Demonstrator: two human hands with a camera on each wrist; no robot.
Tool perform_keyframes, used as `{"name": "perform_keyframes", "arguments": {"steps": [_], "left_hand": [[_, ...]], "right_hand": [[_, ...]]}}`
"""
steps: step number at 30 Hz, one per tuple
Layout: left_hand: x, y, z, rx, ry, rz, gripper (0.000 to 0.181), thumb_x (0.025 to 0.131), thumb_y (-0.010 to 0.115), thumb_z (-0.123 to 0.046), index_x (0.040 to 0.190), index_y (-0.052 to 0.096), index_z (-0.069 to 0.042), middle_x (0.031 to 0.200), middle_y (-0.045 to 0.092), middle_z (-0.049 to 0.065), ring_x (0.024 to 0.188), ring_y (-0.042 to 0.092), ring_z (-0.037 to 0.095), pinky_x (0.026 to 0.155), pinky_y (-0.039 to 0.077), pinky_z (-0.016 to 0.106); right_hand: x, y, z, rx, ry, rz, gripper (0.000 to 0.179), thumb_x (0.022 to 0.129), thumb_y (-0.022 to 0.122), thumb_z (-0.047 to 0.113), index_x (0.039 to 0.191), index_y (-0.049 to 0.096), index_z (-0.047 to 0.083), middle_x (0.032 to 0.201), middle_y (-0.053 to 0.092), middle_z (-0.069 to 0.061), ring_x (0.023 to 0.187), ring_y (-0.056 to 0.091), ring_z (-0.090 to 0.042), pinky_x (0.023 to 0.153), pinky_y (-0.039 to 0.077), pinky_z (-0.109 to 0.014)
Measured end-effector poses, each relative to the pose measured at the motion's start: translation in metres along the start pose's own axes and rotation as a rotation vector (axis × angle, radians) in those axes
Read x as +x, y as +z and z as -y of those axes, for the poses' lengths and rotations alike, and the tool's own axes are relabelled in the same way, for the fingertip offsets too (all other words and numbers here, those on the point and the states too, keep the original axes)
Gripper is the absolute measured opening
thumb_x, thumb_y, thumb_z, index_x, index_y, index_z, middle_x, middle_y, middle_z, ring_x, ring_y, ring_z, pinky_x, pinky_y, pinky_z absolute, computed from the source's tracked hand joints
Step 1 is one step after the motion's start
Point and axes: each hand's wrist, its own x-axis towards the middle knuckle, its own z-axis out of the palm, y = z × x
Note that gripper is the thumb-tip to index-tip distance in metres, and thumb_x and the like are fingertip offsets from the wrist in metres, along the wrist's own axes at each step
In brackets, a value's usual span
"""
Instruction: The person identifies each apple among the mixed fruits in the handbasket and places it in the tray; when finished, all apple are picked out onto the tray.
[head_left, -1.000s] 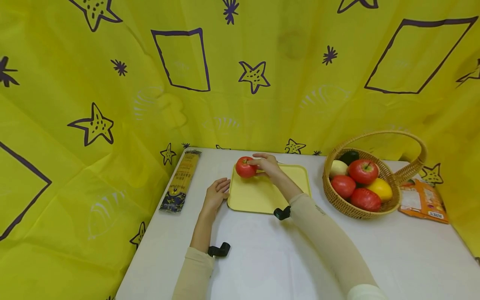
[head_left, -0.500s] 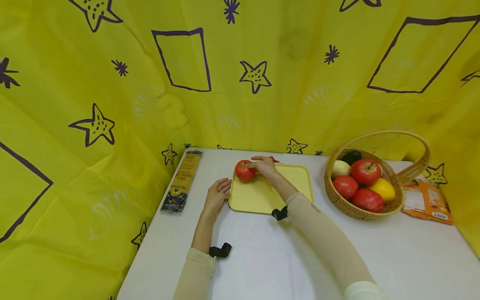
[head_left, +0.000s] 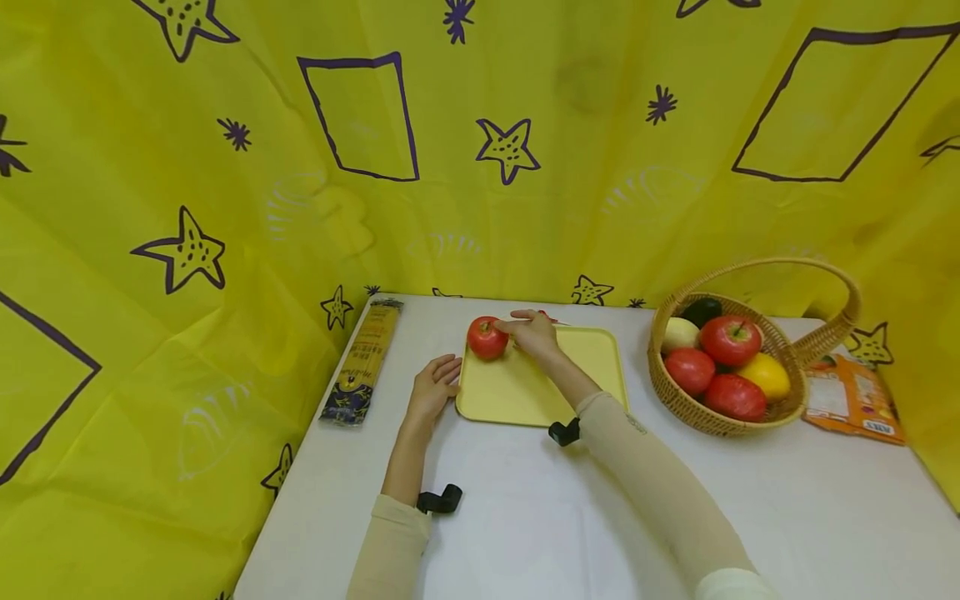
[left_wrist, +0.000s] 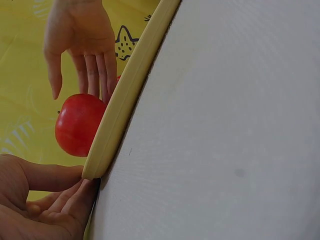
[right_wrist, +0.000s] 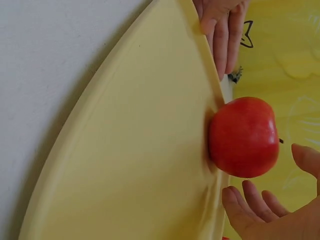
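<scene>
A red apple (head_left: 487, 338) with a short stem rests in the far left corner of a pale yellow tray (head_left: 525, 392). My right hand (head_left: 535, 335) is just to its right. In the right wrist view, the fingers (right_wrist: 257, 205) are spread and relaxed, with a gap between them and the apple (right_wrist: 244, 137). At the tray's left edge lies my left hand (head_left: 433, 389). Its thumb touches the rim in the left wrist view, while its fairly straight fingers (left_wrist: 65, 205) lie along the outside, low by the table.
To the left is a long yellow and dark blue packet (head_left: 362, 362). A wicker basket (head_left: 690, 408) of several fruits stands at right, with an orange bag (head_left: 855, 400) behind it. Something small and red (head_left: 547, 316) shows behind the tray. A yellow patterned curtain (head_left: 450, 208) hangs behind the table.
The apple moves slightly down in the head view, then stays in the tray's far left corner. My right hand has let go and drawn slightly right. The left hand stays put.
</scene>
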Motion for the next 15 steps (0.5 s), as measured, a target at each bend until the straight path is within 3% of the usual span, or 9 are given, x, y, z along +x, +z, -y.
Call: {"name": "perform_keyframes", "arguments": {"steps": [8,15], "left_hand": [[0.002,0.000,0.002,0.010,-0.008,0.000,0.066,0.088,0.054,0.024,0.151,0.048,0.004,0.150,0.055,0.024,0.141,0.052,0.034,0.110,0.050,0.039],[0.001,0.001,0.002,-0.008,-0.011,-0.002,0.067,0.087,0.054,0.025,0.151,0.048,0.004,0.150,0.055,0.023,0.142,0.052,0.033,0.113,0.046,0.041]], "right_hand": [[-0.022,-0.027,0.020,0.110,-0.041,0.042,0.045,0.097,0.072,0.015,0.138,0.062,-0.003,0.132,0.068,-0.023,0.124,0.063,-0.036,0.106,0.053,-0.051],[-0.040,-0.057,0.036,0.117,-0.096,0.072,0.043,0.102,0.067,0.015,0.140,0.060,-0.004,0.136,0.065,-0.025,0.128,0.061,-0.041,0.109,0.051,-0.050]]}}
